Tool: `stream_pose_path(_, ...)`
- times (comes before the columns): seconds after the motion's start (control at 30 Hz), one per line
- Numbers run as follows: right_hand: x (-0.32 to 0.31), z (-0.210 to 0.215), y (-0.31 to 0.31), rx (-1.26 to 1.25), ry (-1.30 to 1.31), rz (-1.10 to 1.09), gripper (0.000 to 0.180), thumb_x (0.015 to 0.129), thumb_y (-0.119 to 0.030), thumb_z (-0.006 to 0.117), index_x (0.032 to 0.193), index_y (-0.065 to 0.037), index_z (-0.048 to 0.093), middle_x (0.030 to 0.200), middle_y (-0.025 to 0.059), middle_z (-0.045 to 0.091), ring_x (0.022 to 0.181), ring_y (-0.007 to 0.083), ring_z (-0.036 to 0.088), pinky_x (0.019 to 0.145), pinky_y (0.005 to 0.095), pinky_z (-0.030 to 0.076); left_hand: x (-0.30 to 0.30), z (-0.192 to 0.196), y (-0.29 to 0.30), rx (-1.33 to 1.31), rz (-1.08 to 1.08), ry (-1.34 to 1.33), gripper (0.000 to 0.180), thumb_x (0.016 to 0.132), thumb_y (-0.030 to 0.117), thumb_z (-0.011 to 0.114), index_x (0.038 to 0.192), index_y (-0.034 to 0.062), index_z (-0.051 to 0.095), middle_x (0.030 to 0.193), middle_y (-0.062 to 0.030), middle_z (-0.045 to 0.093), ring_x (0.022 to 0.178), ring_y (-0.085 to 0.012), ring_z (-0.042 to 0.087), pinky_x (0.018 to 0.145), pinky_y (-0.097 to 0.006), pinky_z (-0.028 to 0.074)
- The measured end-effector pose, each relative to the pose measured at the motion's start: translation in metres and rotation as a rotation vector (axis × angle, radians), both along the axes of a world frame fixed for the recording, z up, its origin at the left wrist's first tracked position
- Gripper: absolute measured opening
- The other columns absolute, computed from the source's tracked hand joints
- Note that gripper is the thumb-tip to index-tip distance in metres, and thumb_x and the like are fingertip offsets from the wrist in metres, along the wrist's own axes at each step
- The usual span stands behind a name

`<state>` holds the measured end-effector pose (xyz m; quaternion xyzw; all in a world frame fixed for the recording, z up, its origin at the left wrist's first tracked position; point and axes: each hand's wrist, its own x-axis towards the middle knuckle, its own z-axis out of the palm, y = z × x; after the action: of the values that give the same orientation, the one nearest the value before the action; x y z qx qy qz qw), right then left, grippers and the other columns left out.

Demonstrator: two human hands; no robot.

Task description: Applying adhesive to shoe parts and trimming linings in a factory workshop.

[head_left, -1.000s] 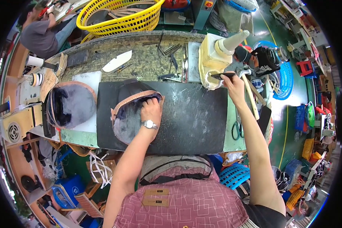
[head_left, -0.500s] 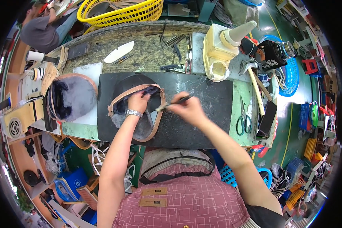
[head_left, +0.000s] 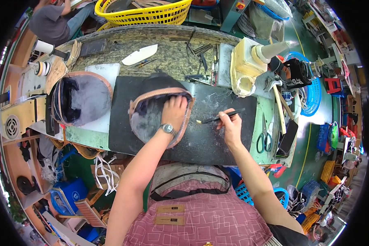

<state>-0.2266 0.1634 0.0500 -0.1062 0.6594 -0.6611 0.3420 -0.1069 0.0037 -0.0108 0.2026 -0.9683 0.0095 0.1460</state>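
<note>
A rounded, pouch-like dark piece with grey fuzzy lining and a tan stitched rim lies on a black work mat. My left hand, with a wristwatch above it, reaches inside. Its fingers are stretched out against the lining near the far rim, and their tips are partly in shadow. To the right, my right hand pinches a slim brush with a dark handle. The pale brush tip points left, above the mat and apart from the rim.
A similar lined piece lies at the left. A crusted glue container stands behind the mat. Scissors, a hammer and a phone lie at the right. A yellow basket and another person are beyond the bench.
The brush has come away from the rim and moved right with my right hand. The rimmed piece has shifted and turned a little, and my left hand's fingers have straightened inside it.
</note>
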Motion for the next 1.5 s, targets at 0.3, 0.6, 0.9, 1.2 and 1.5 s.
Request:
stream_pose_path(0.3, 0.008, -0.006, -0.022, -0.083, 0.322, 0.056, 0.014, 0.076, -0.009, 0.065, 0.080, -0.002, 0.053, 0.074, 0.0003, 0.054, 0.060, 0.0059, 0.049, 0.052, 0.0208, 0.042, -0.045, -0.009, -0.055, 0.599, -0.103, -0.076, 0.032, 0.071, 0.029, 0.064, 0.094, 0.0076, 0.060, 0.089, -0.0143, 0.061, 0.083, -0.0319, 0.058, 0.070, -0.042, 0.047)
stream_pose_path(0.6, 0.021, -0.023, -0.076, -0.163, 1.106, 0.258, 0.027, 0.062, -0.009, 0.073, 0.078, -0.004, 0.051, 0.082, 0.0089, 0.058, 0.078, 0.0261, 0.057, 0.067, 0.0340, 0.047, -0.056, -0.002, -0.074, 0.919, 0.114, -0.332, 0.031, 0.081, 0.024, 0.052, 0.107, 0.0072, 0.058, 0.110, -0.0170, 0.056, 0.100, -0.0314, 0.054, 0.086, -0.037, 0.042)
stream_pose_path(0.9, 0.009, -0.011, -0.081, 0.495, 0.461, 0.293, 0.032, 0.074, -0.031, 0.056, 0.085, -0.001, 0.058, 0.080, 0.0174, 0.062, 0.079, 0.0302, 0.060, 0.072, 0.0353, 0.045, -0.040, -0.005, -0.073, 1.063, 0.232, -0.148, 0.038, 0.081, 0.029, 0.052, 0.112, 0.0052, 0.054, 0.111, -0.0162, 0.056, 0.105, -0.0292, 0.052, 0.089, -0.035, 0.040)
stream_pose_path(1.2, -0.006, -0.036, -0.098, 0.581, 0.951, 0.676, 0.026, 0.064, -0.020, 0.060, 0.087, -0.007, 0.061, 0.080, 0.0140, 0.061, 0.080, 0.0323, 0.057, 0.071, 0.0411, 0.046, 0.011, 0.002, 0.040, 0.748, 0.325, 0.530, 0.041, 0.071, 0.025, 0.065, 0.101, 0.0011, 0.051, 0.097, -0.0156, 0.053, 0.090, -0.0326, 0.051, 0.077, -0.040, 0.042)
stream_pose_path(1.5, -0.031, -0.016, -0.101, 0.408, 1.830, 0.706, 0.032, 0.068, -0.017, 0.057, 0.100, -0.010, 0.058, 0.068, 0.0017, 0.051, 0.067, 0.0186, 0.051, 0.060, 0.0330, 0.037, 0.016, -0.004, 0.034, 0.421, -0.006, 0.067, 0.058, 0.064, 0.025, 0.059, 0.110, -0.0081, 0.046, 0.121, -0.0219, 0.040, 0.110, -0.0335, 0.038, 0.091, -0.041, 0.033)
